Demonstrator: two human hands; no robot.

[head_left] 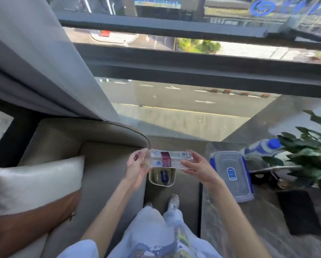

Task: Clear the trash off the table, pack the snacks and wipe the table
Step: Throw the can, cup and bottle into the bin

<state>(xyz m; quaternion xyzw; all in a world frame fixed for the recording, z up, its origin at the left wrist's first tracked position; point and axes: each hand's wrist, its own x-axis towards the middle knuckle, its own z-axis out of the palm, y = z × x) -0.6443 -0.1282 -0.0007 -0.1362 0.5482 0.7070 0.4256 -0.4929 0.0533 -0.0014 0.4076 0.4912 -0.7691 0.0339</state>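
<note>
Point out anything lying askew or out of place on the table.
The blue-capped bottle lies tipped on its side at the table's far edge, against the plant, rather than standing. The lidded plastic container sits flat. Both hands hold a clear bottle over the small bin.

Seemingly empty bottles between hands, above bin

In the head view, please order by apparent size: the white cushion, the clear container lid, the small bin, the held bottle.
1. white cushion, nearer the camera
2. clear container lid
3. held bottle and small bin: too alike; bin partly hidden
</note>
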